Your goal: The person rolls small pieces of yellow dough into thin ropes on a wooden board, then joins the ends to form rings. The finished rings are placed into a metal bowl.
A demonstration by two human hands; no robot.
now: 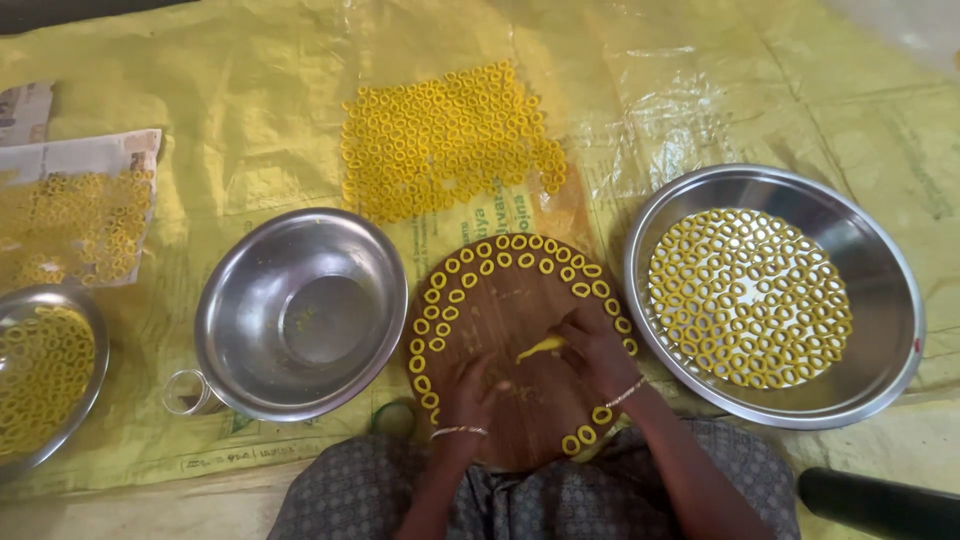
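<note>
Two hands work on a round wooden board [505, 330] at the centre of a yellow sheet [250, 100]. Going left to right, we note a steel plate [20, 300] of dough rings cut off by the frame's left edge, and above it a paper [80, 150] with more rings. Next stands an empty steel bowl [300, 312], with a small clear cup [185, 392] partly hidden beneath its rim. Beyond the bowl a patch of rings [445, 140] lies on the sheet.

On the board, the left hand [470, 392] rests palm down, fingers curled; we cannot tell whether it grips anything. The right hand [597, 350] pinches one end of a short dough strip [541, 347]. The strip lies near the board's centre, its long axis running from lower left up to the right, its free end pointing towards the left hand. Rings line the board's rim. At right sits a large steel tray [880, 250] of rings. A dark object [880, 503] at lower right is cut off and cannot be identified.
</note>
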